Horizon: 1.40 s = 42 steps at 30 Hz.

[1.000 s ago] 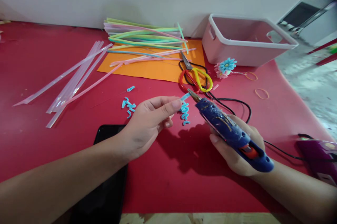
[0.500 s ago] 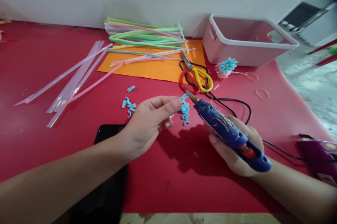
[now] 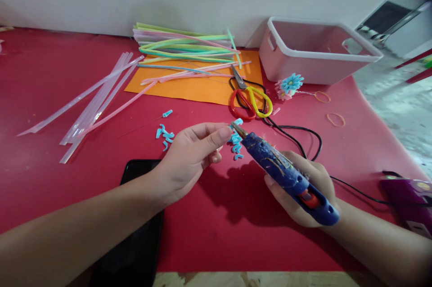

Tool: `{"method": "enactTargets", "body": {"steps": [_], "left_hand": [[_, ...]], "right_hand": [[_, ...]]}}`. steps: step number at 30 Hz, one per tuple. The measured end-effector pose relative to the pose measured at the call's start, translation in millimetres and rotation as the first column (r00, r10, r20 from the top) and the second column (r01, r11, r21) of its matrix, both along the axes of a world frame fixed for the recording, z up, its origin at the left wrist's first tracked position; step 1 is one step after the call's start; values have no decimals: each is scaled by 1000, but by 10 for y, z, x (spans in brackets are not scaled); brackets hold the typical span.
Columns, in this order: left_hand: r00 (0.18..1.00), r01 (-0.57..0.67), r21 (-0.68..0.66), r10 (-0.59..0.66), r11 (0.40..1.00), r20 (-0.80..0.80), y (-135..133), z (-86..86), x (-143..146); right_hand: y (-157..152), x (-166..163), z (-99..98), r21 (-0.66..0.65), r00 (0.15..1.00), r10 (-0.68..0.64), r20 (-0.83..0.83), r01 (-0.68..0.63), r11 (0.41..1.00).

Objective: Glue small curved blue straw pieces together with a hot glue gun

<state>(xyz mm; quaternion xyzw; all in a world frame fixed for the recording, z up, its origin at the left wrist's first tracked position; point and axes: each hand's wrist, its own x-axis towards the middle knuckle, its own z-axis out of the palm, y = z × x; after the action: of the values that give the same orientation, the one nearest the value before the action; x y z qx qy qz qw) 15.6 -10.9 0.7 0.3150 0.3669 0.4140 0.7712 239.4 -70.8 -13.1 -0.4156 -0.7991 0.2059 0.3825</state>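
My left hand (image 3: pixel 192 154) pinches a small curled blue straw piece (image 3: pixel 237 123) between thumb and forefinger above the red table (image 3: pixel 50 179). My right hand (image 3: pixel 300 192) is wrapped round a blue hot glue gun (image 3: pixel 286 172), whose metal nozzle (image 3: pixel 238 129) touches the blue piece at my left fingertips. More curled blue straw bits (image 3: pixel 236 147) hang or lie just below the nozzle. A black cord (image 3: pixel 297 132) runs from the gun across the table.
Loose blue straw curls (image 3: pixel 164 134) lie left of my hand. Long clear straws (image 3: pixel 91 102), coloured straws (image 3: pixel 185 46) on orange paper (image 3: pixel 202 87), red-and-yellow scissors (image 3: pixel 249 98), a straw flower (image 3: pixel 290 84), rubber bands (image 3: pixel 335 119), a white bin (image 3: pixel 313 51), a black phone (image 3: pixel 135 233) and a purple device (image 3: pixel 410 199).
The glue gun has shifted left and slightly down, bringing its nozzle from beside the blue piece onto it at my left fingertips. My left hand has stayed in place.
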Motion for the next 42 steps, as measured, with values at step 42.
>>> {"method": "enactTargets", "body": {"steps": [42], "left_hand": [[1000, -7, -14, 7, 1000, 16, 1, 3, -1]], "right_hand": [[-21, -19, 6, 24, 995, -94, 10, 94, 995]]}}
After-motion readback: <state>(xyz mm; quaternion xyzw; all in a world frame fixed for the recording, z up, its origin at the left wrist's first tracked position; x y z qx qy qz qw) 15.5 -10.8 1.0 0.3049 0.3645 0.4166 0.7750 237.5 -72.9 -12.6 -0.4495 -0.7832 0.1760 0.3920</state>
